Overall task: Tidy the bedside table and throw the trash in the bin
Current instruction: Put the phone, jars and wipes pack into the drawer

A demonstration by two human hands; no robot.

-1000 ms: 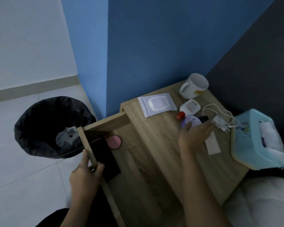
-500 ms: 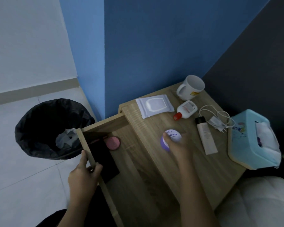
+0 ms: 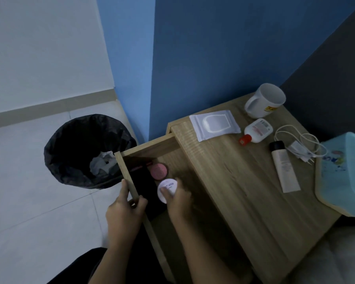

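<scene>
Holding jar (image 3: 167, 188) — right hand (image 3: 179, 204) — inside drawer (image 3: 125, 169).

The light wooden counter (image 3: 244, 181) has its drawer (image 3: 150, 145) pulled open. Inside lie a round pink compact (image 3: 158, 171) and a flat black case (image 3: 146, 187). Just beside the compact is a round white-lidded jar (image 3: 167, 188), lid up, gripped by the right hand (image 3: 178, 201). The black-bagged round bin (image 3: 70, 150) stands on the floor by the drawer, with crumpled white paper (image 3: 101, 163) inside.

The left hand (image 3: 123, 214) and right hand (image 3: 178, 203) are bare, with dark clothing (image 3: 80, 269) across the lap.
</scene>
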